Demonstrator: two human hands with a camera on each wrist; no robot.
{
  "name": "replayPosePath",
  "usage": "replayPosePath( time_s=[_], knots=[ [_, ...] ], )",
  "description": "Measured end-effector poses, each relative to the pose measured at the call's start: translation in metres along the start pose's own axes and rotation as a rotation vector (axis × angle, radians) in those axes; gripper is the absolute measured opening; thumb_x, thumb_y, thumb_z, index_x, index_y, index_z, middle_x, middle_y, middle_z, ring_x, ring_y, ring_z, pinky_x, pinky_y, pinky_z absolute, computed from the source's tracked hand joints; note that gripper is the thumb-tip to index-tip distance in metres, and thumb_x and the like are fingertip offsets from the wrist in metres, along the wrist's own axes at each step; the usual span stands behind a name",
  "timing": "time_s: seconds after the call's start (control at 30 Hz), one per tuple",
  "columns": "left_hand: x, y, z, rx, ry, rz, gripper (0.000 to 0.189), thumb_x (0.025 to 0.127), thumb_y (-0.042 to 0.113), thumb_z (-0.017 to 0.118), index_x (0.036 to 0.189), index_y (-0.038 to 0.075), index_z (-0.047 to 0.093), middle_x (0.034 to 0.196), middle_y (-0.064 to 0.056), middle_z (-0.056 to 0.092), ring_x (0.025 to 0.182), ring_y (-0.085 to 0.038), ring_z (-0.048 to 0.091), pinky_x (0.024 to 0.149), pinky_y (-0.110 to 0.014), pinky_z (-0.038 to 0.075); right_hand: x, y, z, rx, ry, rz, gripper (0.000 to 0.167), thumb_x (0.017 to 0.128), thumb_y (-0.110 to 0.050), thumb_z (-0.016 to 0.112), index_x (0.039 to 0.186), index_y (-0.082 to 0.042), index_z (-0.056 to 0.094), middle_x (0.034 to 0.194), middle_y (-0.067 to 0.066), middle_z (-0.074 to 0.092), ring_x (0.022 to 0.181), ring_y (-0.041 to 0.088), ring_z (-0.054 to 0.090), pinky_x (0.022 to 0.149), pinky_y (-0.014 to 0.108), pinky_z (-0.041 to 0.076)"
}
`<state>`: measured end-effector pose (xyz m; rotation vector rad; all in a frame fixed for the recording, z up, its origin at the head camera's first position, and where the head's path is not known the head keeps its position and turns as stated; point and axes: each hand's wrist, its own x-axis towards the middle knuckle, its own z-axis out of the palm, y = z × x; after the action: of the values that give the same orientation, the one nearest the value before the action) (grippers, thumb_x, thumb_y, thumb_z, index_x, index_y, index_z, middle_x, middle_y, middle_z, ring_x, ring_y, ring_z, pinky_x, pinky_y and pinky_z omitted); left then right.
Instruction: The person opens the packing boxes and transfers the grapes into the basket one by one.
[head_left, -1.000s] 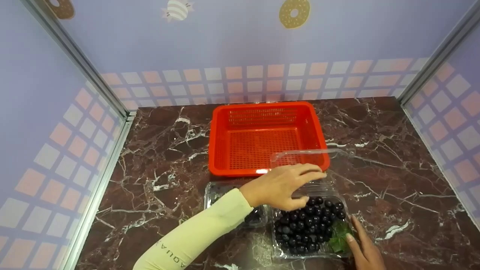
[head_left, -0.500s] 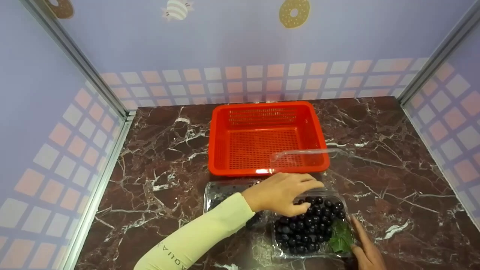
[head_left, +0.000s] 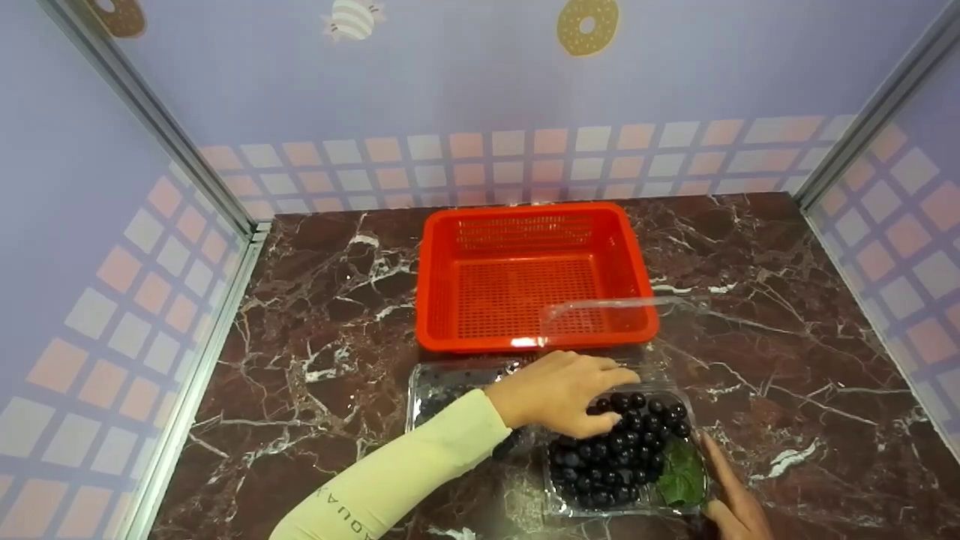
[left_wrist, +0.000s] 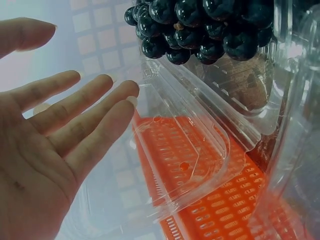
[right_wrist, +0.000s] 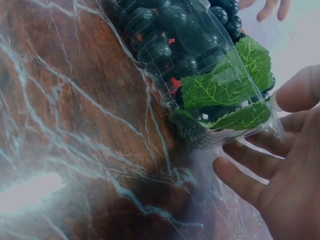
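Observation:
Dark grapes (head_left: 607, 457), with a green leaf (head_left: 682, 476) at the right, fill a clear plastic box (head_left: 551, 491) on the tabletop. The box's clear lid (head_left: 600, 304) is folded back and overlaps the red basket in the head view. My left hand (head_left: 570, 394) is over the back left of the box, fingers extended and thumb apart, holding nothing. Its palm and spread fingers show in the left wrist view, near the lid. My right hand (head_left: 731, 495) is at the box's right side, its thumb tip by the corner rim and its other fingers loosely extended.
A red plastic basket (head_left: 525, 345) with slotted walls stands behind the box. Partly under my left forearm, a second clear box (head_left: 415, 397) with dark fruit sits to the left. Printed panels (head_left: 480, 90) enclose the marbled tabletop (head_left: 322, 315) at the back and sides.
My left hand has lowered slightly toward the box, away from the basket rim. My right thumb has moved off the leaf to the box's corner. Box and basket stay in place.

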<state>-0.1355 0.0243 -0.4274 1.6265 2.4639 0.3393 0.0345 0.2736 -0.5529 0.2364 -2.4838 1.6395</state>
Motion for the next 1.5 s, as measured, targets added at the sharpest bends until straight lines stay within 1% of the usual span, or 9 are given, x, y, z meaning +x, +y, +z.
replayPosePath(
  time_s=[0.27,0.6,0.77,0.83,0.93,1.0,1.13,1.33,1.5],
  knots=[
    [0.0,0.003,0.006,-0.021,-0.06,-0.028,0.055,0.094,0.041,0.051,0.145,0.025,0.042,0.133,0.004,0.059,0.075,-0.006,0.057,0.075,-0.023,0.053,0.0,0.002,0.003,-0.037,0.037,-0.015,0.083,0.07,0.024,0.044,0.149,0.006,0.025,0.149,-0.024,0.035,0.133,-0.017,0.031,0.101,0.002,0.027],
    [0.0,0.007,0.011,-0.005,-0.067,-0.04,0.055,0.094,0.042,0.052,0.145,0.026,0.041,0.131,0.006,0.059,0.079,-0.007,0.059,0.081,-0.026,0.055,0.002,-0.01,0.002,-0.205,-0.051,0.362,0.074,0.094,-0.003,0.051,0.156,-0.021,0.015,0.157,0.004,0.03,0.118,-0.034,0.016,0.089,-0.005,0.021],
    [0.0,0.009,0.014,0.003,-0.083,-0.049,0.06,0.093,0.045,0.053,0.148,0.027,0.036,0.13,0.006,0.06,0.085,-0.008,0.063,0.084,-0.027,0.055,0.005,-0.011,0.0,-0.204,-0.099,0.45,0.076,0.096,-0.011,0.051,0.157,-0.024,0.007,0.158,0.019,0.024,0.144,0.017,0.021,0.114,0.045,0.031],
    [0.0,0.01,0.016,0.009,-0.093,-0.053,0.062,0.093,0.046,0.053,0.149,0.027,0.035,0.131,0.006,0.06,0.09,-0.009,0.064,0.086,-0.027,0.055,0.005,-0.011,0.0,-0.214,-0.099,0.455,0.077,0.096,-0.013,0.052,0.157,-0.026,0.006,0.158,0.019,0.023,0.144,0.017,0.019,0.113,0.056,0.028],
    [0.0,0.012,0.018,0.015,-0.107,-0.064,0.063,0.093,0.048,0.052,0.149,0.027,0.033,0.134,0.005,0.058,0.097,-0.011,0.065,0.088,-0.028,0.055,0.002,-0.007,0.002,-0.226,-0.047,0.37,0.076,0.094,-0.008,0.054,0.157,-0.022,0.013,0.157,0.009,0.028,0.136,-0.015,0.018,0.117,0.021,0.025],
    [0.0,0.013,0.019,0.023,-0.107,-0.069,0.063,0.093,0.05,0.052,0.149,0.027,0.033,0.135,0.005,0.057,0.099,-0.012,0.066,0.088,-0.028,0.055,0.0,-0.005,0.005,-0.235,-0.002,0.287,0.076,0.092,-0.003,0.056,0.156,-0.018,0.018,0.154,-0.01,0.031,0.123,-0.032,0.018,0.103,0.0,0.021],
    [0.001,0.016,0.02,0.053,-0.098,-0.083,0.064,0.093,0.053,0.05,0.149,0.026,0.034,0.131,0.004,0.059,0.093,-0.012,0.066,0.082,-0.029,0.056,-0.002,-0.003,0.007,-0.227,0.035,0.208,0.077,0.09,0.002,0.056,0.155,-0.016,0.021,0.144,-0.032,0.029,0.124,-0.031,0.021,0.095,-0.007,0.018],
    [0.001,0.019,0.022,0.072,-0.103,-0.128,0.066,0.092,0.059,0.05,0.147,0.025,0.036,0.125,0.003,0.061,0.082,-0.011,0.064,0.075,-0.029,0.056,-0.001,-0.007,0.006,-0.271,0.004,0.271,0.077,0.092,-0.004,0.056,0.156,-0.02,0.017,0.15,0.019,0.037,0.12,-0.035,0.015,0.092,-0.009,0.015],
    [-0.001,0.02,0.026,0.067,-0.122,-0.162,0.073,0.089,0.065,0.048,0.147,0.024,0.033,0.129,0.003,0.06,0.091,-0.014,0.067,0.079,-0.03,0.056,0.001,-0.007,0.004,-0.251,-0.031,0.298,0.077,0.094,-0.008,0.055,0.157,-0.02,0.012,0.153,0.028,0.029,0.116,-0.036,0.01,0.09,-0.009,0.013]
  ],
)
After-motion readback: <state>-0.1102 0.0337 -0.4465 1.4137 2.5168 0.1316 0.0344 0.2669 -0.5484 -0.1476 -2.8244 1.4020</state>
